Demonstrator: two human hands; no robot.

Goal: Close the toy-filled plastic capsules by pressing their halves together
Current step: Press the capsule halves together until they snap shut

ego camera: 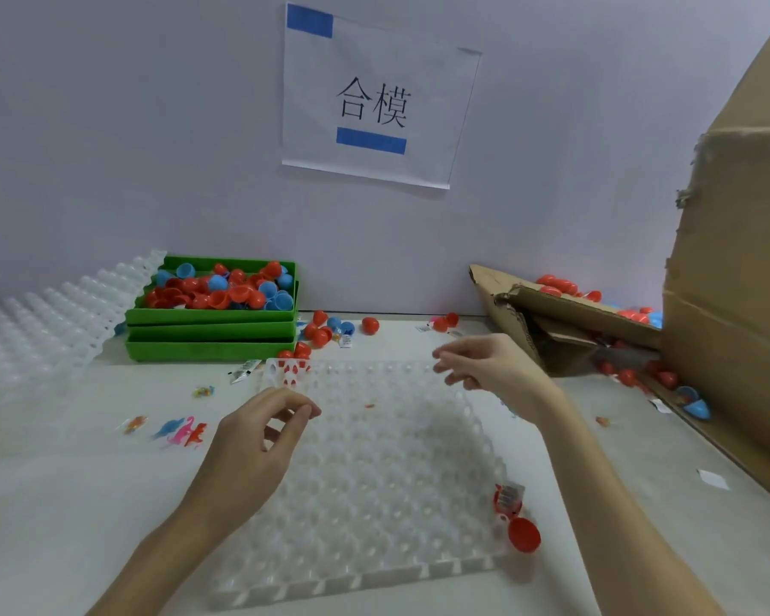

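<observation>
Nothing is held by either hand. The left hand (259,437) is raised over the near-left part of the white cell tray (374,504), its fingers loosely curled with thumb and forefinger close together on nothing visible. The right hand (485,371) is held above the tray's far-right corner, fingers relaxed and slightly spread, and blurred.

The nearest work is found at the tray's near-right edge: 1 open red capsule (514,517), its filled half (507,500) seated in the outermost cell with a packet standing out of its mouth, its empty half (524,533) lying just outside the rim. The 2 halves appear joined by a hinge, though this cannot be told for sure. The filled half's mouth is turned up and toward the camera; the pair's long axis runs roughly near-to-far along the tray's right edge.

A poor closure is judged likely if the projecting packet is trapped between the rims. The capsule could also be tipped off the edge cell by a sideways press.

Further out, a few red pieces (291,371) are seated at the tray's far-left corner.
</observation>
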